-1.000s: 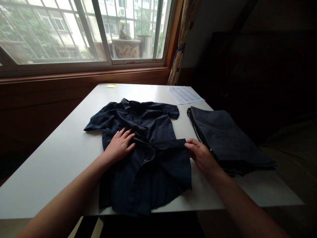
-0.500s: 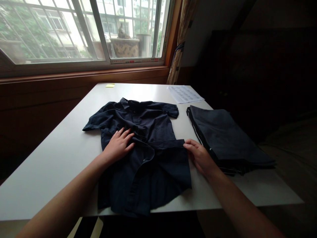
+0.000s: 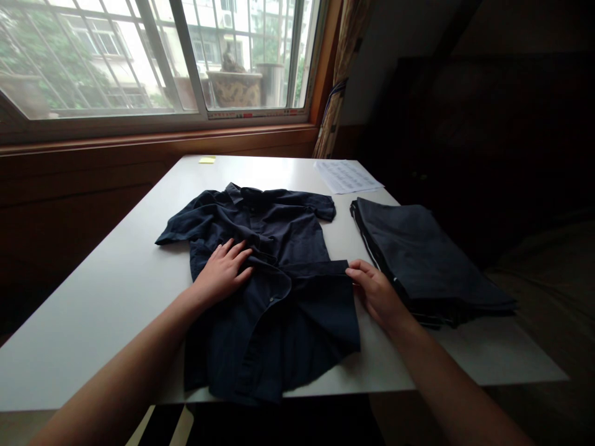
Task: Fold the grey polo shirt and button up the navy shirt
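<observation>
Across a white table (image 3: 116,279) lies a navy short-sleeved button-up shirt (image 3: 297,238).
Right of it sits a stack of folded dark cloth (image 3: 418,254). The left hand (image 3: 225,269) rests palm down on the shirt's midsection, fingers spread; the right hand (image 3: 372,285), at its right edge, pinches the end of a crosswise fold (image 3: 320,267) between thumb and fingers. Between the hands shows a small button (image 3: 271,300).

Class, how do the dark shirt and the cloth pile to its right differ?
The shirt lies spread out and rumpled; the cloth pile lies in flat layers. The shirt shows a collar and sleeves; the cloth pile shows neither. The right hand pinches the shirt; the cloth pile is unheld. Both are dark and rest on the white table.
</observation>
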Tool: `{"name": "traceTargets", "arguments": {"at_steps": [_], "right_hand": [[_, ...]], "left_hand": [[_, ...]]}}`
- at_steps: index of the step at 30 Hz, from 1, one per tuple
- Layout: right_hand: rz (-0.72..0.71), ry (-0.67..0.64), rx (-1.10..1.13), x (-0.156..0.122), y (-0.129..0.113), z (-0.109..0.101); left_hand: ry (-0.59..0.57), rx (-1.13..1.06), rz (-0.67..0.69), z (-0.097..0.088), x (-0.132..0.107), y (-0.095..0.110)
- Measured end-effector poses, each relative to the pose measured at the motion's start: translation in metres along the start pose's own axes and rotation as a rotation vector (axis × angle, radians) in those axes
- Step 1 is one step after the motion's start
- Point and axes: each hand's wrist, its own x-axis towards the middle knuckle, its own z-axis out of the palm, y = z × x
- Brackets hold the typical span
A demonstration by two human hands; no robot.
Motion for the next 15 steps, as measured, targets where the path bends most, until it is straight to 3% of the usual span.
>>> {"name": "traceTargets", "arguments": {"at_steps": [15], "right_hand": [[-0.022, 0.000, 0.000, -0.0017, -0.0023, 0.0006]], "left_hand": [[0.026, -0.039, 0.012, 0.0021, -0.0010, -0.0024]]}}
